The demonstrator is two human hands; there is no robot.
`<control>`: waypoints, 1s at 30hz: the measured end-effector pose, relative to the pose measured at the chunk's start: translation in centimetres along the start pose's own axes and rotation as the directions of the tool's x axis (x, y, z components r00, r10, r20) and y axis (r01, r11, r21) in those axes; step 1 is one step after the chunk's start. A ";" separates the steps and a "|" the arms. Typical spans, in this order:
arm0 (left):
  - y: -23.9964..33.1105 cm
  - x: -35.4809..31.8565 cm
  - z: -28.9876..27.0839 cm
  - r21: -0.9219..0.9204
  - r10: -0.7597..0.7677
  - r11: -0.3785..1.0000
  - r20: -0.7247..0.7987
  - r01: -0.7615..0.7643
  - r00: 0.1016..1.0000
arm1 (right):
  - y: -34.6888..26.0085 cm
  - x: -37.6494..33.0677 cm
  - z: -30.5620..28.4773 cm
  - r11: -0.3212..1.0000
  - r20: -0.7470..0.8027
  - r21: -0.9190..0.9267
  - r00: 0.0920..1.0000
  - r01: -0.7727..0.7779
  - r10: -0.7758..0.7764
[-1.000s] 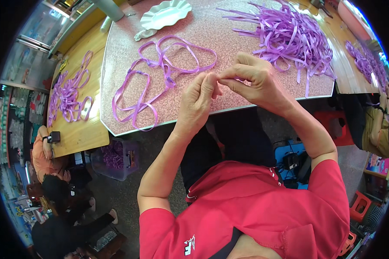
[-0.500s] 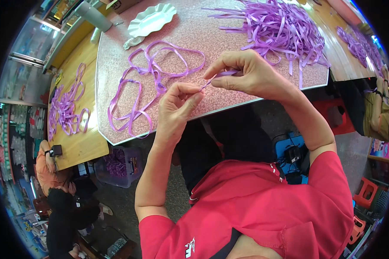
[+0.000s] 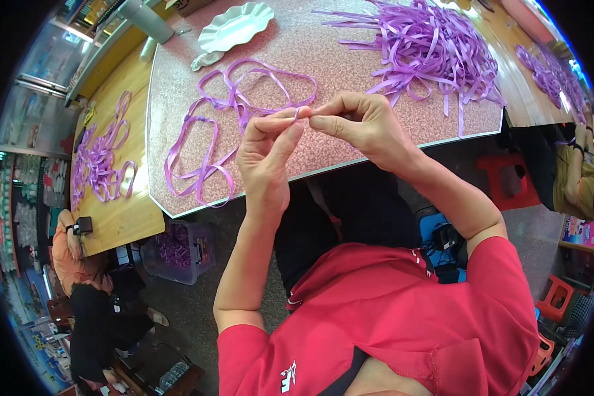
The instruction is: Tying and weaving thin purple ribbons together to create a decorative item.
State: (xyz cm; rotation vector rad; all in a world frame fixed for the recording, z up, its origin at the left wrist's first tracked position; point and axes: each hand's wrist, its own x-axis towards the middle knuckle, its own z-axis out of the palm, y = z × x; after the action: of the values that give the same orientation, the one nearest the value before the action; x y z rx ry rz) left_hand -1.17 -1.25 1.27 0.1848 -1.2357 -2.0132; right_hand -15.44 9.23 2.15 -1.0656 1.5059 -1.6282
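Above the table's near edge, my left hand [image 3: 268,153] pinches a thin purple ribbon [image 3: 297,113] between thumb and forefinger. My right hand [image 3: 369,131] is closed beside it, thumb against forefinger, with its fingertips meeting the same ribbon near the left fingertips. Fingers cover most of the held piece, so its ends cannot be made out. Linked purple ribbon loops [image 3: 212,146] lie on the pink speckled table [image 3: 336,72], left of and beyond my left hand. A big heap of loose purple ribbons [image 3: 435,56] spreads over the far right of the table.
A white scalloped dish [image 3: 236,28] and a grey tumbler [image 3: 146,21] stand at the far left. More purple ribbons [image 3: 102,162] lie on a wooden table [image 3: 122,228], where a person in orange [image 3: 69,254] sits. A clear plastic bin [image 3: 190,270] stands below. Red stools [image 3: 508,185] are on the right.
My right hand has come down and left, bringing its fingertips up against those of my left hand. The ribbon stretch between the hands has shortened. My left hand has risen slightly.
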 end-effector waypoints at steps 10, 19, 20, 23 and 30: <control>1.4 1.5 -0.6 0.792 0.320 0.131 0.535 -0.596 0.782 | -0.2 0.9 0.3 0.943 0.088 0.203 0.964 -0.265 0.252; -0.6 0.2 -0.9 0.737 0.379 0.527 0.242 -0.423 0.893 | 0.3 0.7 2.2 0.926 -0.001 0.322 0.978 -0.199 0.210; -1.1 0.0 -1.0 0.601 0.284 0.745 0.107 -0.289 0.953 | 0.3 0.7 2.5 0.927 0.011 0.317 0.978 -0.202 0.209; -1.2 -0.3 -0.5 0.159 0.033 0.987 -0.022 -0.029 0.999 | 0.4 0.6 3.1 0.980 -0.078 0.199 0.997 0.016 0.000; 0.5 0.2 -1.2 -0.452 -0.430 0.777 0.128 0.438 0.894 | 1.1 1.6 0.8 0.839 0.097 -0.198 0.862 0.507 -0.498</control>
State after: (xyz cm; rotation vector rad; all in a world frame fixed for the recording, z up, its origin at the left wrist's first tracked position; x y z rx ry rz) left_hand -0.50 -2.35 1.13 0.2290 -0.7088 -2.6630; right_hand -15.49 7.31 1.26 -1.7253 1.4785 -1.7901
